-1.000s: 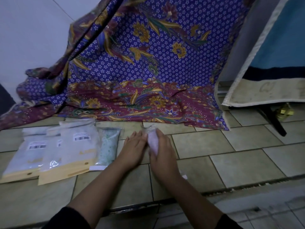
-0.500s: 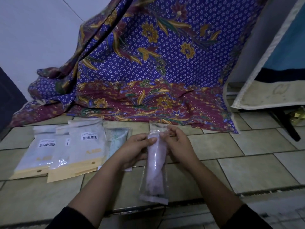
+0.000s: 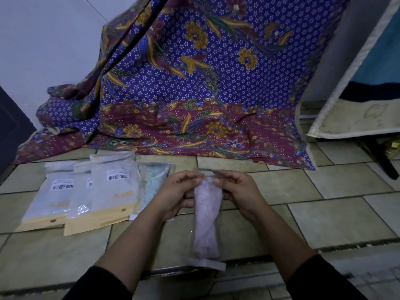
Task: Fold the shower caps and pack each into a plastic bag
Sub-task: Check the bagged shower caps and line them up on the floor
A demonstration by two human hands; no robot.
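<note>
Bag (image 3: 205, 226) hangs, top edge pinched by left hand (image 3: 174, 191) and right hand (image 3: 240, 190).

Too small to read: print on the barcode labels (image 3: 118, 176). Partly hidden behind the left hand (image 3: 175, 195): green packet (image 3: 151, 180). Covered by the pinching fingers (image 3: 218, 180) of the right hand (image 3: 238, 191): top of the plastic bag (image 3: 205, 263). Cut off at the top edge: patterned cloth (image 3: 216, 83); at the right edge: mat (image 3: 357, 118).
</note>
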